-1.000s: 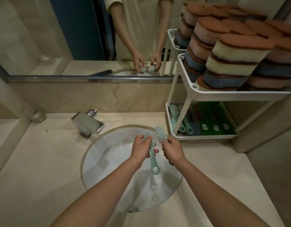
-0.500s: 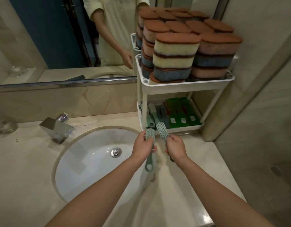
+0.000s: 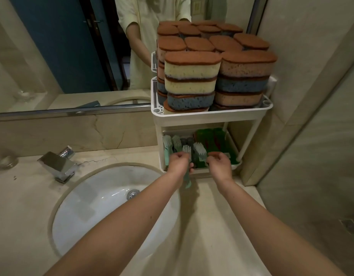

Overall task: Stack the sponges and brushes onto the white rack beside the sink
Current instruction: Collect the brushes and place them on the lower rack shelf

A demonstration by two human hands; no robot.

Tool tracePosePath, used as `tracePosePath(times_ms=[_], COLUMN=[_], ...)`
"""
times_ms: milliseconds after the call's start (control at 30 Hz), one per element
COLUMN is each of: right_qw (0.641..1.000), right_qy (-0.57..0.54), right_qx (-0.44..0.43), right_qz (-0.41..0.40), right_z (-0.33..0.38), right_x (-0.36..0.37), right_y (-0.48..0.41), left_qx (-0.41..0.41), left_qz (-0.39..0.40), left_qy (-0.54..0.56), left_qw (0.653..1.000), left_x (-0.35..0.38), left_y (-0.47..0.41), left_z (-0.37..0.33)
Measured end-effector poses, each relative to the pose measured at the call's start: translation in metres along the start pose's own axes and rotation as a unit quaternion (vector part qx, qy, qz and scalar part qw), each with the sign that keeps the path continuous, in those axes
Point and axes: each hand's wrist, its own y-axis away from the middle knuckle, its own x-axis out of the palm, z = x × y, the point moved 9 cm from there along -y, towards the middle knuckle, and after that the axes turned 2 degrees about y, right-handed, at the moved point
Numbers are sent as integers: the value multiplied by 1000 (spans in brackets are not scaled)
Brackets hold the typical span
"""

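Teal plastic brush [image 3: 187, 179], gripped in my left hand [image 3: 179, 163], hovered at the lower tray of the white plastic rack [image 3: 212, 116], frame centre. My right hand [image 3: 220, 165] was curled; I couldn't tell around what. The crowded brushes [image 3: 168, 142] there might have jammed it.

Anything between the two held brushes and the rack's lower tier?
Nothing visible. The left hand holds a teal brush and the right hand a second brush right at the lower tier's open front. Stored brushes and green items already lie inside.

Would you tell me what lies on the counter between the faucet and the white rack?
Nothing: in the head view the counter between faucet and white rack is bare, save a thin crack.
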Motion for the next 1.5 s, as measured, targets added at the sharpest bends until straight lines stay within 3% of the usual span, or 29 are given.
tracePosePath(times_ms=[167,567,933,1233,1500], right_qw=[1000,994,973,970,975], right_qy=[-5,84,205,218,195], right_qx=[20,2,-7,-33,-35], right_qz=[3,71,102,101,100], right_z=[0,-1,0,-4,-2], right_x=[5,32,58,57,58], right_y=[-25,-79,-89,-84,-79], left_qx=[-49,-10,70,121,127], left_qz=[-28,-44,-58,-13,26], left_qy=[34,26,-83,-120,-227], left_qw=[998,999,992,985,965], left_x=[10,19,15,22,30], left_y=[-25,-76,-87,-74,-74], left_z=[4,-7,-16,-5,-2])
